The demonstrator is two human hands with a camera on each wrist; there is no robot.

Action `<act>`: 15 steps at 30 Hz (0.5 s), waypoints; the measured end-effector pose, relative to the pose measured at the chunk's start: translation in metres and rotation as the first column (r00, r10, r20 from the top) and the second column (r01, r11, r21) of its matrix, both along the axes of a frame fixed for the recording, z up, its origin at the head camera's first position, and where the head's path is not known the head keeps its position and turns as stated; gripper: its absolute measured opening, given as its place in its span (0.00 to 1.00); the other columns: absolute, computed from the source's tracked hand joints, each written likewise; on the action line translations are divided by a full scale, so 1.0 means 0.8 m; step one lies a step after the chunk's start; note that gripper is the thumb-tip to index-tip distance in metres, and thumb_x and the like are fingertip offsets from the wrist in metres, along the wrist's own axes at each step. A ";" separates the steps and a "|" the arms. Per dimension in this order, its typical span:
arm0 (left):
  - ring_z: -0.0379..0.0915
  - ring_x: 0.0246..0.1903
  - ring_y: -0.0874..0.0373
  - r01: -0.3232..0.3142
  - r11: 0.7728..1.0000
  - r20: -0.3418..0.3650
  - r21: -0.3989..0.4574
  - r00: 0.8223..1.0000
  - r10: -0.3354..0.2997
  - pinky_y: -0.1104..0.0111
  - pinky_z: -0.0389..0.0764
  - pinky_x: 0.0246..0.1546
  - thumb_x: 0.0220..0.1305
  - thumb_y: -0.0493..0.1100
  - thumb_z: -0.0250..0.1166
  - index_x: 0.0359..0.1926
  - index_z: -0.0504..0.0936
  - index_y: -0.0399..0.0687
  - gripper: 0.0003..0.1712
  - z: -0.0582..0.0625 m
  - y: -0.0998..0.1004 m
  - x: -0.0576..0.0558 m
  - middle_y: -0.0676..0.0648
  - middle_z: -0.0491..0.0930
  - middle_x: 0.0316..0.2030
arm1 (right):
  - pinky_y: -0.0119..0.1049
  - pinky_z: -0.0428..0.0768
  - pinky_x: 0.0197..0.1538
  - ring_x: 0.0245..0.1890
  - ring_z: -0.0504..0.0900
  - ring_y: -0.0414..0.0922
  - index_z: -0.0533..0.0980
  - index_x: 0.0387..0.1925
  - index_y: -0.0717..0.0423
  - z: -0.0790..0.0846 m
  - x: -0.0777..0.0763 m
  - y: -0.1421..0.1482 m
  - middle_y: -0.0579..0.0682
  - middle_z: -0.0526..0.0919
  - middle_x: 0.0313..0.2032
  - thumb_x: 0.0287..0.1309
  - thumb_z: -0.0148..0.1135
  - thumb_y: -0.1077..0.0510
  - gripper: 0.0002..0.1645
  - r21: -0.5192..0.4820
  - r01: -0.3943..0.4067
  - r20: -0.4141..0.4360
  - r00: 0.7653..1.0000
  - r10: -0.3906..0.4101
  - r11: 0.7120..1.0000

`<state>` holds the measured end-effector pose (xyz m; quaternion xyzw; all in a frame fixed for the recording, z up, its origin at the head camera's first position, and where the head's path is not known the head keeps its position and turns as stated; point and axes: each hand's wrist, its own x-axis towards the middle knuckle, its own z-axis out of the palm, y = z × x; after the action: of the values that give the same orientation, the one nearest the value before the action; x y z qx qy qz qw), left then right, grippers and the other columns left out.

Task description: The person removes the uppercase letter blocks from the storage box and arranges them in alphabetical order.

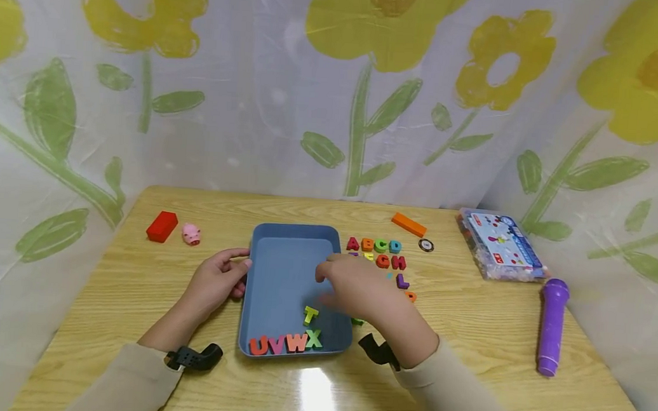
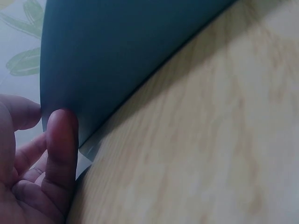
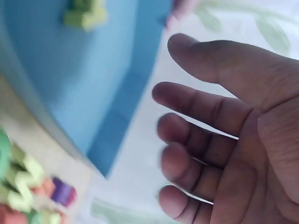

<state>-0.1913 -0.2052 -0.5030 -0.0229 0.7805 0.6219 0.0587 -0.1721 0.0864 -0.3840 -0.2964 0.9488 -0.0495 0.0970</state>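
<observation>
A blue-grey tray lies on the table. Along its near side run the letters U, V, W and X, with a yellow T above them. My left hand rests at the tray's left side, index finger and thumb touching the outer wall, shown closer in the left wrist view. Over the tray's right part hovers my right hand. In the right wrist view its fingers are loosely bent and hold nothing.
Rows of coloured letters, among them A and H, lie right of the tray, partly hidden by my right hand. Farther out are an orange block, a round chip, a plastic box, a purple microphone, a red block and a pink pig.
</observation>
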 end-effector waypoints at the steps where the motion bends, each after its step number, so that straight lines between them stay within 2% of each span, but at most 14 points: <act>1: 0.81 0.25 0.60 0.002 1.000 -0.001 -0.001 1.000 -0.002 0.69 0.87 0.31 0.81 0.47 0.65 0.74 0.77 0.41 0.27 0.000 0.000 0.000 0.44 0.88 0.36 | 0.45 0.86 0.54 0.45 0.86 0.45 0.88 0.52 0.50 -0.006 0.000 -0.006 0.47 0.88 0.49 0.66 0.79 0.45 0.19 0.028 -0.015 0.000 1.000 0.015 0.999; 4: 0.81 0.25 0.60 0.007 1.000 -0.006 -0.006 1.000 -0.007 0.69 0.87 0.31 0.81 0.46 0.65 0.74 0.77 0.41 0.27 -0.001 0.001 0.000 0.44 0.87 0.36 | 0.46 0.83 0.52 0.39 0.83 0.42 0.88 0.42 0.47 -0.022 0.000 -0.019 0.42 0.86 0.40 0.61 0.81 0.39 0.19 0.089 -0.043 -0.003 0.999 0.043 0.995; 8: 0.81 0.25 0.60 0.003 1.000 -0.011 -0.010 1.000 -0.003 0.69 0.87 0.30 0.81 0.46 0.65 0.73 0.77 0.41 0.26 -0.002 0.000 -0.002 0.45 0.86 0.34 | 0.46 0.76 0.49 0.32 0.76 0.39 0.82 0.30 0.44 -0.036 0.002 -0.029 0.38 0.78 0.31 0.58 0.83 0.36 0.21 0.130 -0.058 0.005 0.998 0.058 0.990; 11: 0.80 0.24 0.61 0.000 1.000 -0.010 -0.009 1.000 0.000 0.69 0.87 0.31 0.82 0.46 0.65 0.73 0.78 0.42 0.26 -0.004 -0.002 -0.003 0.46 0.85 0.33 | 0.46 0.74 0.49 0.32 0.75 0.38 0.82 0.31 0.43 -0.044 0.002 -0.033 0.38 0.78 0.30 0.59 0.82 0.36 0.21 0.144 -0.060 0.011 0.998 0.060 0.988; 15: 0.80 0.24 0.61 0.005 1.000 -0.010 0.003 1.000 -0.005 0.69 0.87 0.31 0.81 0.46 0.65 0.74 0.77 0.41 0.27 -0.005 -0.002 -0.002 0.48 0.85 0.32 | 0.45 0.75 0.49 0.35 0.78 0.39 0.86 0.39 0.45 -0.049 0.001 -0.034 0.39 0.82 0.34 0.61 0.81 0.39 0.17 0.153 -0.063 0.010 0.998 0.062 0.986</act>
<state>-0.1929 -0.2072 -0.5069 -0.0178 0.7800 0.6230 0.0565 -0.1712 0.0590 -0.4230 -0.3174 0.9399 0.0260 0.1234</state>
